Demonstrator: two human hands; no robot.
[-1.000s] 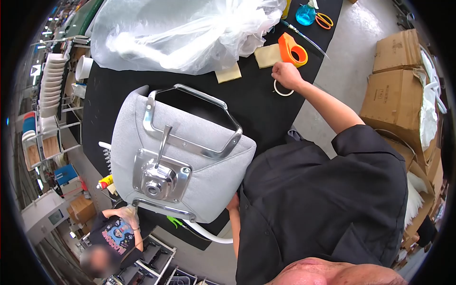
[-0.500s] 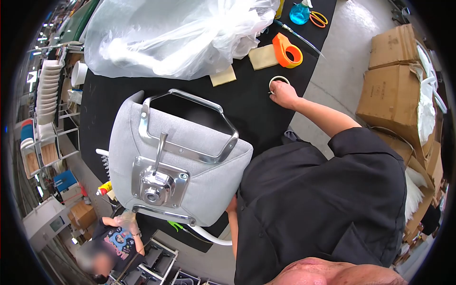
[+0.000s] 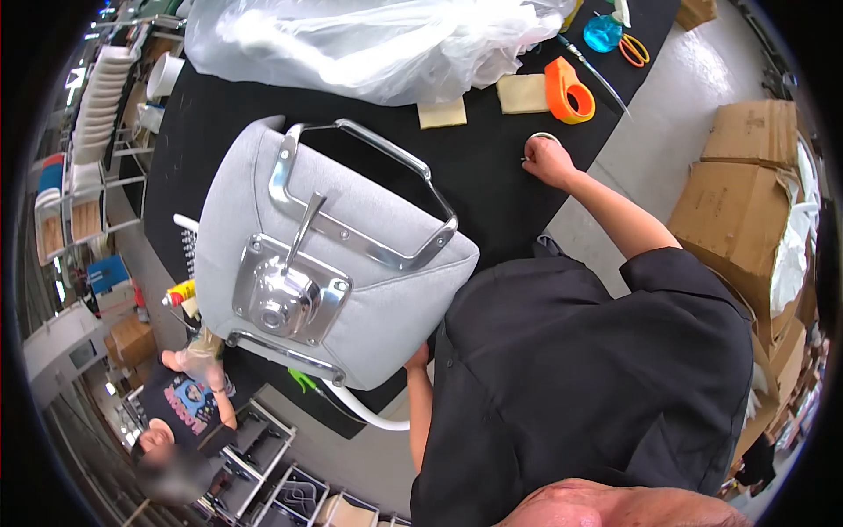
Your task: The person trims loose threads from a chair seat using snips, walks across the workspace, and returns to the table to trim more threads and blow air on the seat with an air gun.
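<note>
A light grey upholstered chair seat (image 3: 386, 325) stands bottom-side out on the black-covered table. Its underside carries a chrome mounting plate (image 3: 327, 323) with a lever (image 3: 305, 228) and two chrome armrests (image 3: 386, 149). My left hand (image 3: 418, 356) is at the seat's near side, its fingers mostly hidden by the seat. My right hand (image 3: 551, 162) rests by the table's right edge with curled fingers. A small shiny tip shows at them, too small to name. Partly hidden behind this hand lies a pale ring (image 3: 546, 136).
An orange tape dispenser (image 3: 571, 92), beige pads (image 3: 522, 94), scissors (image 3: 634, 51) and a blue spray bottle (image 3: 602, 33) lie beyond my right hand. Clear plastic sheeting (image 3: 369, 53) covers the far side. Cardboard boxes (image 3: 729, 211) stand right. Another person (image 3: 189, 404) works lower left.
The view has shifted, so most table things appear farther right and higher. My right hand stays by the pale ring, now covering more of it. The seat looks slightly turned.
</note>
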